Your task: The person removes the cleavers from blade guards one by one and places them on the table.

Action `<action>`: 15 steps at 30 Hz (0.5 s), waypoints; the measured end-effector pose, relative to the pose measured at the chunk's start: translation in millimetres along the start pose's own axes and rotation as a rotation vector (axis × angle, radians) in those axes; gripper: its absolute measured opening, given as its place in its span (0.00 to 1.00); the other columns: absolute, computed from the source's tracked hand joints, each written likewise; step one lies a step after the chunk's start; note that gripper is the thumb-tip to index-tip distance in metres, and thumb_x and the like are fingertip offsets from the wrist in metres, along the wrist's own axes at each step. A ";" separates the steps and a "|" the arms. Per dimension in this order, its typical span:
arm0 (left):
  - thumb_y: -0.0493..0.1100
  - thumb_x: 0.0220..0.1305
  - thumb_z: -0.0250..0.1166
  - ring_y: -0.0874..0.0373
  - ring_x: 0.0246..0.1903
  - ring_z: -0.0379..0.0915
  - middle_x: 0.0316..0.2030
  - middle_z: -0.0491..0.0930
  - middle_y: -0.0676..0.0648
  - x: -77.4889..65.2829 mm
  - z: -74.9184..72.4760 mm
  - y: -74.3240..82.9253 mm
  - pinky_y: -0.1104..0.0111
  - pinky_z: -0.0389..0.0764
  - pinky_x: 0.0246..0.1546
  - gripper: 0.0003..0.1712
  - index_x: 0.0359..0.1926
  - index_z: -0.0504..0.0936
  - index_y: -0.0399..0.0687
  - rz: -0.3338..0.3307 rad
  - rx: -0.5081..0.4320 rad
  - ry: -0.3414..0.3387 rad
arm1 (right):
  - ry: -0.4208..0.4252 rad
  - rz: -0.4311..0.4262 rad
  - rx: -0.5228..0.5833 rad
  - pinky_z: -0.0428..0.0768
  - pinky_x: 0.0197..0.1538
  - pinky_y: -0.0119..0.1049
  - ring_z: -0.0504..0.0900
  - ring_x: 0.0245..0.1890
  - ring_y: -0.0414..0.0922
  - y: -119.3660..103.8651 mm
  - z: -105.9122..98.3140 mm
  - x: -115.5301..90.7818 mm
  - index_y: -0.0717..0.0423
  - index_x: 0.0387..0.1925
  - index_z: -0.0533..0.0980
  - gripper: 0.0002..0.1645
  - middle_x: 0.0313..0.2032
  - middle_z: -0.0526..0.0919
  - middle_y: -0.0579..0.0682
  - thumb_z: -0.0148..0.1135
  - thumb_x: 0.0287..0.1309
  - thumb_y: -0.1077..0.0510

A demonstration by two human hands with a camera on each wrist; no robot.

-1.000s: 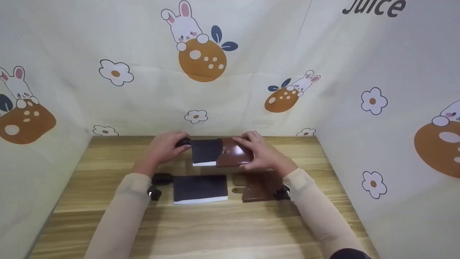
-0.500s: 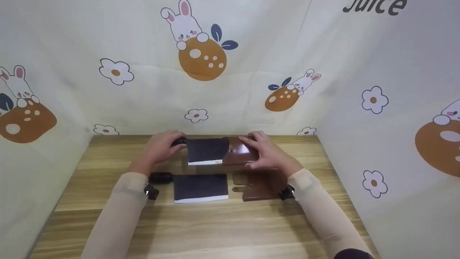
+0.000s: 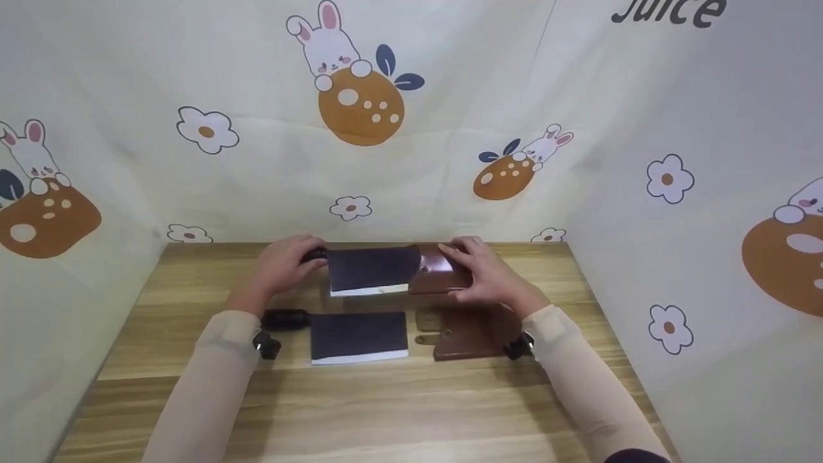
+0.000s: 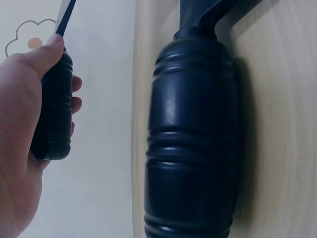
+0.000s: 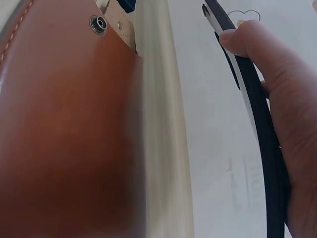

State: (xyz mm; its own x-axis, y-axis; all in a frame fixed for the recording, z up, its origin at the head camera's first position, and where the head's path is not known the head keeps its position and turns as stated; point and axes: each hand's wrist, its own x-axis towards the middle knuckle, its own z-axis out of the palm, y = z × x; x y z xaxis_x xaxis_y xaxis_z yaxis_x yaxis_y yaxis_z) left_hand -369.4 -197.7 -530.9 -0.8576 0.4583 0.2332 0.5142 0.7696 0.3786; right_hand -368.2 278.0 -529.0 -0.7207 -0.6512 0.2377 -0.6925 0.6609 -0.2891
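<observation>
My left hand [image 3: 283, 265] grips the black ribbed handle [image 4: 57, 111] of a cleaver [image 3: 370, 269], with the thumb up near the blade. The blade is dark with a bright lower edge and points right. A glossy brown leather sheath [image 3: 442, 273] covers its right end. My right hand [image 3: 485, 275] holds this sheath by its right side, thumb at the near edge. Both are raised above the table. A second cleaver [image 3: 360, 335] lies bare below them, its black handle [image 4: 193, 124] to the left. Right of its blade rests another brown sheath [image 3: 472, 334], partly hidden under my right forearm.
The wood-grain table [image 3: 386, 411] ends at the back against a pale curtain [image 3: 257, 180] printed with rabbits, oranges and flowers. Similar cloth walls stand at left and right. On the lying sheath, a metal snap [image 5: 98, 25] and strap tabs [image 3: 425, 321] show.
The sheath and right hand have moved right, and the left hand with the cleaver slightly left. More of the blade shows outside the sheath. The lower cleaver and sheath stay put.
</observation>
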 end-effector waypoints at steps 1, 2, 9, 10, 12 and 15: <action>0.50 0.79 0.71 0.41 0.54 0.83 0.51 0.88 0.43 -0.3 -0.2 -0.7 0.42 0.81 0.60 0.17 0.60 0.86 0.47 -0.002 0.001 0.003 | 0.002 0.001 0.001 0.71 0.75 0.54 0.66 0.75 0.52 0.9 -0.3 -0.8 0.40 0.85 0.67 0.64 0.76 0.69 0.55 0.84 0.47 0.37; 0.50 0.79 0.71 0.41 0.54 0.83 0.51 0.88 0.43 -0.5 -0.3 -1.4 0.42 0.81 0.60 0.17 0.60 0.86 0.47 -0.005 0.003 0.004 | 0.004 0.005 0.003 0.72 0.75 0.55 0.66 0.75 0.52 2.0 -0.5 -1.7 0.40 0.85 0.67 0.64 0.76 0.69 0.55 0.84 0.47 0.38; 0.51 0.79 0.70 0.41 0.55 0.83 0.52 0.88 0.43 -1.1 0.1 -5.3 0.41 0.81 0.60 0.18 0.61 0.85 0.49 -0.007 0.017 0.005 | -0.006 0.025 0.008 0.72 0.75 0.57 0.66 0.75 0.53 7.4 -1.3 -6.5 0.44 0.85 0.67 0.63 0.78 0.68 0.55 0.82 0.49 0.37; 0.51 0.79 0.70 0.41 0.55 0.83 0.52 0.88 0.43 -1.4 -0.1 -5.8 0.41 0.81 0.60 0.18 0.61 0.85 0.49 -0.006 0.018 0.006 | -0.009 0.027 0.007 0.71 0.75 0.57 0.65 0.76 0.53 7.9 -1.4 -7.0 0.44 0.85 0.67 0.63 0.78 0.68 0.55 0.82 0.50 0.37; 0.50 0.79 0.71 0.40 0.55 0.84 0.52 0.88 0.43 -2.6 -1.2 -6.5 0.41 0.81 0.60 0.18 0.61 0.85 0.48 -0.005 0.021 0.008 | -0.015 0.033 0.004 0.71 0.75 0.58 0.65 0.76 0.53 8.7 -2.1 -8.2 0.44 0.85 0.66 0.63 0.79 0.67 0.55 0.82 0.50 0.38; 0.49 0.78 0.71 0.39 0.54 0.84 0.52 0.88 0.42 -4.4 -4.6 -6.7 0.40 0.81 0.59 0.18 0.61 0.86 0.47 -0.003 0.019 0.015 | -0.015 0.046 0.006 0.71 0.75 0.58 0.65 0.76 0.53 10.2 -4.2 -10.4 0.43 0.85 0.66 0.63 0.79 0.67 0.54 0.82 0.49 0.40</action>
State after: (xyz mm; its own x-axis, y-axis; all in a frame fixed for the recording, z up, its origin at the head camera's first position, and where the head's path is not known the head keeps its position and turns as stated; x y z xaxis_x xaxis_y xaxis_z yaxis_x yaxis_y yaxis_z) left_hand -369.1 -206.9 -530.3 -0.8591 0.4491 0.2456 0.5111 0.7795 0.3623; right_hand -367.9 293.1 -530.5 -0.7511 -0.6258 0.2100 -0.6585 0.6880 -0.3050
